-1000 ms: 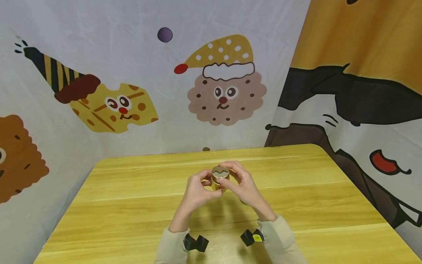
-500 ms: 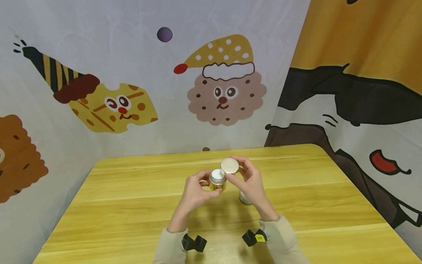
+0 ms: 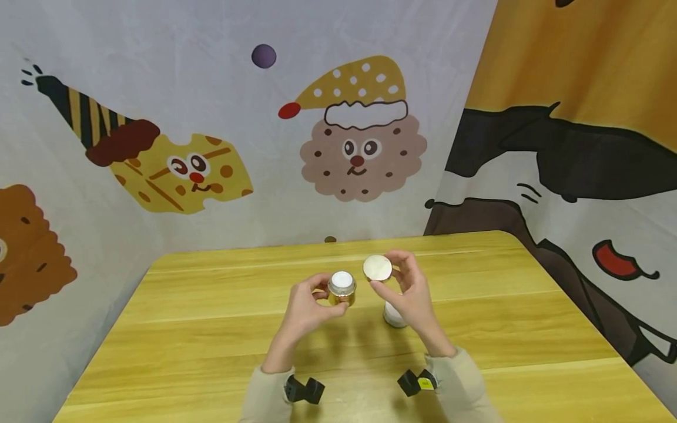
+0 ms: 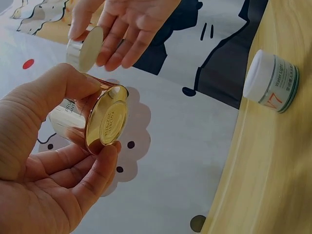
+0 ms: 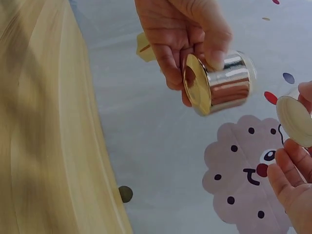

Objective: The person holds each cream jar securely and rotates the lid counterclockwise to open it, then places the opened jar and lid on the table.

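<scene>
My left hand [image 3: 311,306] pinches a squat, round jar of shiny gold and silver metallic finish [image 3: 342,294], thumb on its near side and fingers round the left and far sides. I take that low grip to be for keeping the rim free, since the mouth shows uncovered, with something white inside; whether that is contents or an inner seal I cannot tell. The jar is held over the middle of the yellow wood-grain table [image 3: 211,341], clear of its surface: the left wrist view shows the bare gold base from below.

My right hand [image 3: 415,296] grasps a shallow round lid with a metallic side [image 3: 377,268] by its edge, thumb near, fingertips far and right, probably so that its flat faces stay untouched. The lid is to the right of the jar and apart from it.

The jar's mouth points up and its base down; the axis between them runs close to upright, and the body is too stubby to look long in any direction. The lid lies nearly level, its pale inner side seemingly downward.

A white, round cosmetic jar with green and orange lettering [image 4: 273,82] stands upright on the table, partly behind my right hand in the head view.
</scene>
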A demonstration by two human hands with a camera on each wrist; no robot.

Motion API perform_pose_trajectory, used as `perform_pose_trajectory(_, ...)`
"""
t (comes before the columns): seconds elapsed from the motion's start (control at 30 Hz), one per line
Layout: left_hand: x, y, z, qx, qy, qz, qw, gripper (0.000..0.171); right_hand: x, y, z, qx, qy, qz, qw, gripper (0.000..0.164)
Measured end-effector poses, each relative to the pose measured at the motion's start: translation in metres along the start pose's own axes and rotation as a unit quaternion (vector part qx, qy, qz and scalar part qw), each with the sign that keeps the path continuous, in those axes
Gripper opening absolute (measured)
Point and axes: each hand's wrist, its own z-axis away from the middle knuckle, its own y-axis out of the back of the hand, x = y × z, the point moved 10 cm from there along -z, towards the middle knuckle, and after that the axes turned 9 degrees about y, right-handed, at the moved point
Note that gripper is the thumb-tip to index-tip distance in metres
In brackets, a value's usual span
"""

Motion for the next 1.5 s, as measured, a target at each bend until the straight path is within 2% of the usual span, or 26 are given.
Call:
perform_pose_trajectory(0.27,-0.003,0.004,0.0,0.007,0.01,0.014,0.9998,0.041,0.0,0.015,0.004,-0.003,0.0,0.04,0.999,0.044)
perform_pose_trajectory(0.5,-0.004,0.003,0.0,0.005,0.009,0.016,0.9998,0.04,-0.008,0.025,0.009,0.001,0.036,0.018,0.999,0.039)
perform_pose_trajectory(0.73,-0.004,0.002,0.0,0.001,0.012,0.016,0.9998,0.04,-0.009,0.038,0.014,0.009,0.031,0.019,0.999,0.043)
perform_pose_trajectory(0.93,-0.004,0.001,0.0,0.002,0.016,0.012,0.9998,0.04,-0.005,0.045,0.019,-0.009,0.016,0.059,0.998,0.044)
perform_pose_trajectory(1.17,-0.006,0.003,0.0,0.008,0.019,0.015,0.9997,0.043,-0.007,0.052,0.021,-0.008,0.034,0.086,0.996,0.048)
perform_pose_trajectory(1.5,-0.013,0.008,0.002,0.014,0.039,0.003,0.9991,0.042,-0.003,0.065,0.031,-0.011,0.024,0.128,0.991,0.052)
